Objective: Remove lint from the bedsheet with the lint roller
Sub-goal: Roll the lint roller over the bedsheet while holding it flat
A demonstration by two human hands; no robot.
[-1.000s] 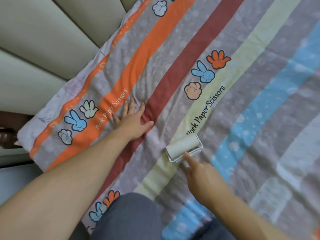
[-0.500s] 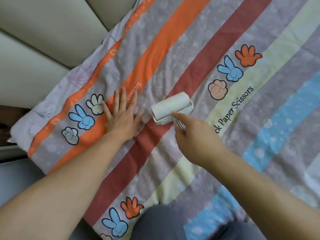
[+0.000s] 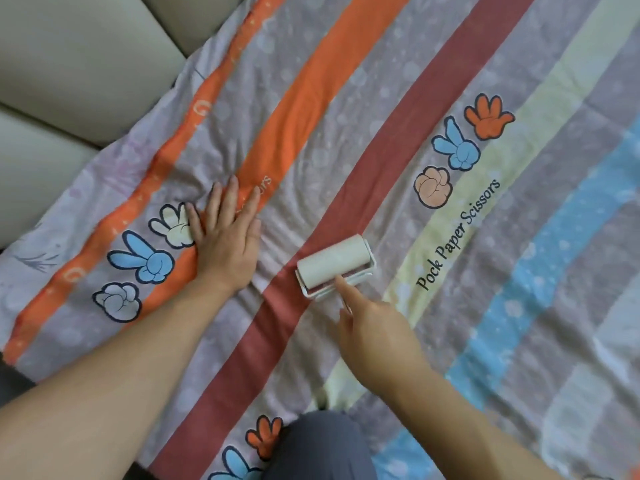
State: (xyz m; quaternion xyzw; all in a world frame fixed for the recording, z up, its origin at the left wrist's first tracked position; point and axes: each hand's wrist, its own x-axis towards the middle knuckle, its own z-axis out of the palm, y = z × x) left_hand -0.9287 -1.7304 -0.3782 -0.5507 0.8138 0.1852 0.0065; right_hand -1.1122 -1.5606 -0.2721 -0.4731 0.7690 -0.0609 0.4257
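A striped bedsheet (image 3: 398,98) with orange, dark red, pale yellow and blue bands and cartoon hand prints covers the bed. A white lint roller (image 3: 334,263) lies pressed on the dark red stripe, its roll slanting up to the right. My right hand (image 3: 375,336) grips the roller's handle from below, index finger stretched along it toward the frame; the handle is mostly hidden. To the left, my left hand (image 3: 227,240) lies flat, fingers spread, on the sheet at the orange stripe beside the printed hands.
A beige padded headboard or cushion (image 3: 69,71) borders the sheet at the upper left. My knee in grey trousers (image 3: 322,448) rests on the sheet at the bottom centre. The sheet's edge runs along the left.
The roller rolled up-left from the yellow stripe across to the dark red stripe, then came back down a little. My left hand shifted left onto the orange stripe, staying flat.
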